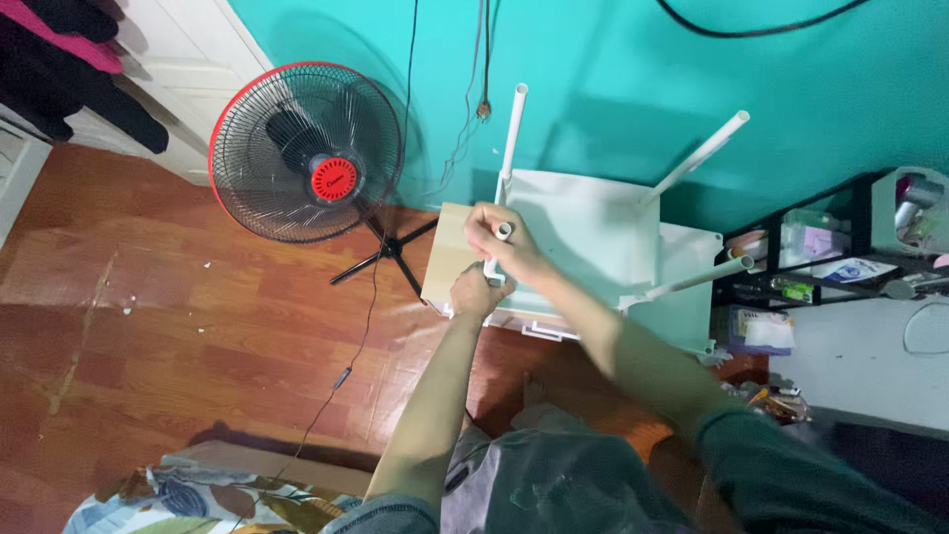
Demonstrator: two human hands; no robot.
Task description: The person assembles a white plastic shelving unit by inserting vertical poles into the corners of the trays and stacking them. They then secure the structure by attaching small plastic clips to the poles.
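Leg-fitting step on upturned white shelf unit (583, 232), frame centre. Right hand (502, 242) fingers wrapped round white tube leg (497, 255) — left hand (478, 293) clenched at its base. Next: seat leg straight in socket — likely needs a firm push.

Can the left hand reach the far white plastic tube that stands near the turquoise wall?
Probably yes. The left hand is wrapped around the near white tube below the right hand, and nothing stands between it and the far white plastic tube.

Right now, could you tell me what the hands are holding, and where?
Both hold one white tube leg of the upturned white stand: right hand near its top, left hand at its base.
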